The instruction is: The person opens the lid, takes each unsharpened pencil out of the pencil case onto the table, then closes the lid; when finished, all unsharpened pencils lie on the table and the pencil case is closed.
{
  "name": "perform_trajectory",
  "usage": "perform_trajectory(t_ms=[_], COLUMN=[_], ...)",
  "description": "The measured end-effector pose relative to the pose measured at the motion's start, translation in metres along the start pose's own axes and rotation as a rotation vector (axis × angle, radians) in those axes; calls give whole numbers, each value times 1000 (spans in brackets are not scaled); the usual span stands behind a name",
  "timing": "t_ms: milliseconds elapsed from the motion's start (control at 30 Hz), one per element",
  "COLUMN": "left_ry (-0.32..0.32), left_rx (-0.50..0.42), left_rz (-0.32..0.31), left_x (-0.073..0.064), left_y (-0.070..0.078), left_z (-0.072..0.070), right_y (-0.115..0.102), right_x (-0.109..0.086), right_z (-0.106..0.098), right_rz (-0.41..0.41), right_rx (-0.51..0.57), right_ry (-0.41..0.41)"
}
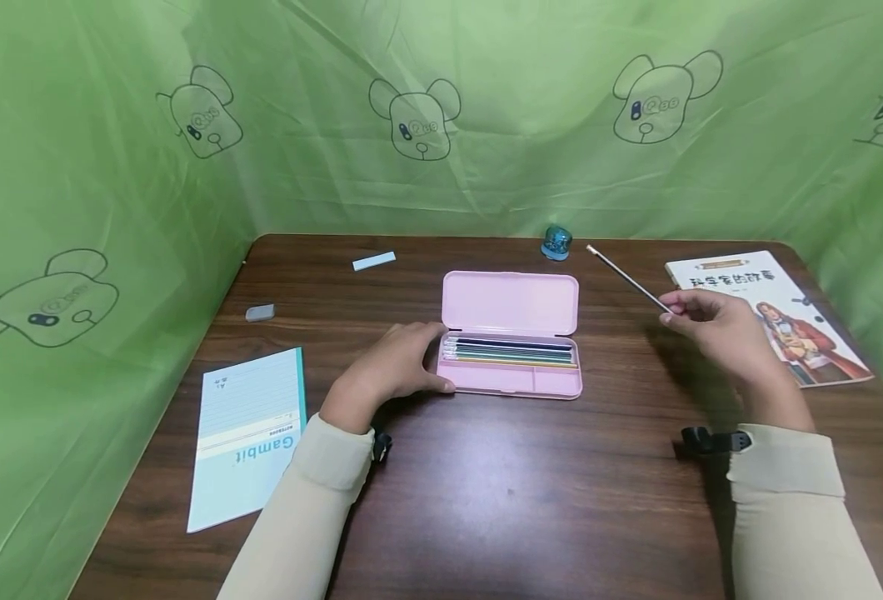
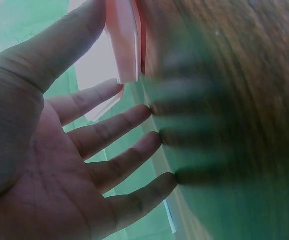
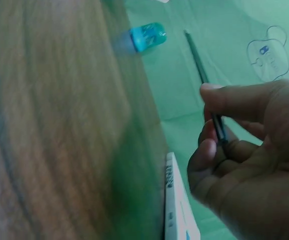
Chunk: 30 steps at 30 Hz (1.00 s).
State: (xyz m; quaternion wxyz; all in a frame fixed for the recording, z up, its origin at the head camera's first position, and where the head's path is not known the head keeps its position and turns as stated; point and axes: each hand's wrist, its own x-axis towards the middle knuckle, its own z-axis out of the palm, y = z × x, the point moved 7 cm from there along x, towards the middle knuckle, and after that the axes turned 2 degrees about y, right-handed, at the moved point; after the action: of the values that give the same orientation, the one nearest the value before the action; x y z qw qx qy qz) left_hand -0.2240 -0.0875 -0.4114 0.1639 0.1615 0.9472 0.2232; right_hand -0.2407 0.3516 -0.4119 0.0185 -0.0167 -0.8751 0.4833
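Note:
An opened pink pencil case [image 1: 507, 305] lies mid-table, its lid tipped back. Several pencils [image 1: 512, 352] lie side by side in its rear compartment, above smaller front sections. My left hand [image 1: 391, 364] is at the case's left end, thumb by the front corner. In the left wrist view its fingers [image 2: 119, 127] are straight and spread. My right hand [image 1: 722, 329] pinches a slim pencil [image 1: 629, 279] between thumb and fingers, raised over the table's right side. Its white-tipped end points away to the left; the right wrist view shows the pencil [image 3: 199, 65] dark, its other end among the fingers.
A blue pencil sharpener [image 1: 556, 242] stands at the back edge. An illustrated book [image 1: 824, 333] lies beyond the right hand. On the left are a notebook [image 1: 242, 483], a grey eraser [image 1: 260, 312] and a light-blue strip [image 1: 374, 261]. Green curtain [image 1: 516, 183] surrounds the table.

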Motion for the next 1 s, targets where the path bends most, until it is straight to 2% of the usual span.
perform_trajectory(t_ms=[200, 300, 467, 700, 1000], left_ry=[3, 3, 4, 7, 6], left_rx=[2, 4, 4, 5, 7], left_rz=[-2, -1, 4, 7, 6], left_x=[0, -1, 0, 0, -1], left_y=[-1, -1, 0, -1, 1], left_z=[0, 0, 0, 0, 0], right_y=[12, 16, 19, 13, 20], right_x=[4, 5, 5, 5, 5], right_z=[4, 5, 8, 12, 12], right_rz=[-5, 0, 3, -45, -18], right_rx=[-216, -267, -275, -323, -324], right_ry=[-72, -99, -130, -158, -155])
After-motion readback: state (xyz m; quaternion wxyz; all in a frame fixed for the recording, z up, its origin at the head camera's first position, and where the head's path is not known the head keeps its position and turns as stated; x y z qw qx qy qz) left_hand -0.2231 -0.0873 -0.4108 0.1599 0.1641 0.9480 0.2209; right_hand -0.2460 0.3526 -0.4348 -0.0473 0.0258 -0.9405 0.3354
